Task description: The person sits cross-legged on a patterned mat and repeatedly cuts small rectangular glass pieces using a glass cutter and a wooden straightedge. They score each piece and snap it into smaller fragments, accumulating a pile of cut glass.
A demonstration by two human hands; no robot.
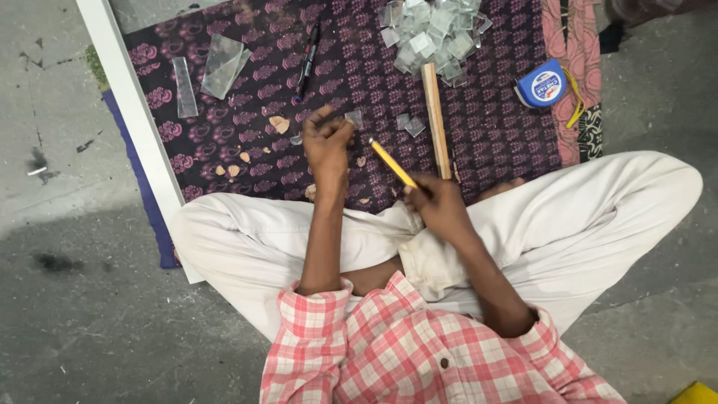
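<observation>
1. The person sat cross-legged on the floor, and the right hand (pixel 437 203) had its fingers closed round a yellow-handled cutting tool (pixel 394 164), slanted up and left with its tip towards the other hand.
2. The left hand (pixel 327 142) was raised just above the patterned cloth (pixel 508 120), its fingers pinched shut on a small glass piece (pixel 353 118) (only an edge showed past the fingertips).
3. To my eye the work called for a steady pinch and the tool tip brought square to the glass edge, wrists braced on the knees; a slip, I judged, would send the tip at the fingers.
4. Just beyond the hands lay two loose glass squares (pixel 410 123) and a wooden stick (pixel 436 116), lengthwise between them and the right knee, near enough to catch an elbow.
5. Pale chips (pixel 278 124) dotted the cloth on the left.
6. Farther off sat a heap of cut glass squares (pixel 432 34), a dark marker pen (pixel 307 63), larger glass offcuts (pixel 221 66) and a blue tape measure (pixel 541 84).
7. A white board (pixel 131 112) edged the cloth on the left.
</observation>
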